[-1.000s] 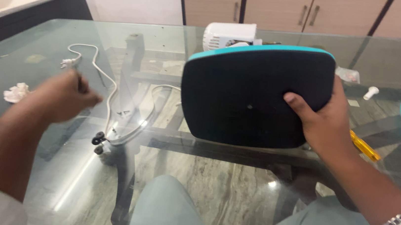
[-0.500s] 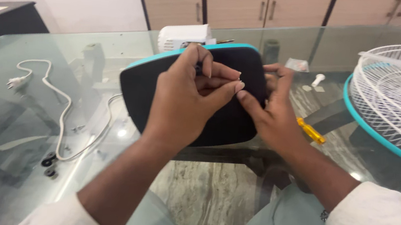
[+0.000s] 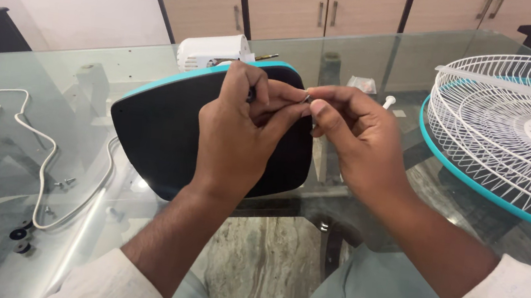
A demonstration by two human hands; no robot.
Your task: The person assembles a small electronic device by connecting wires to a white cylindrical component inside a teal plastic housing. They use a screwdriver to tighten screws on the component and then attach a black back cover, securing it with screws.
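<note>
a small screw (image 3: pixel 306 97) is pinched between left hand (image 3: pixel 241 133) and right hand (image 3: pixel 352 138) fingertips above the black fan base (image 3: pixel 155 137), steadying it.

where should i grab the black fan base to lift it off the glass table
Probably take the black fan base by its teal-edged rim at the lower left corner, coming from the left. It leans tilted on the glass table, that corner is bare, and both the left hand and right hand cover its right half.
</note>
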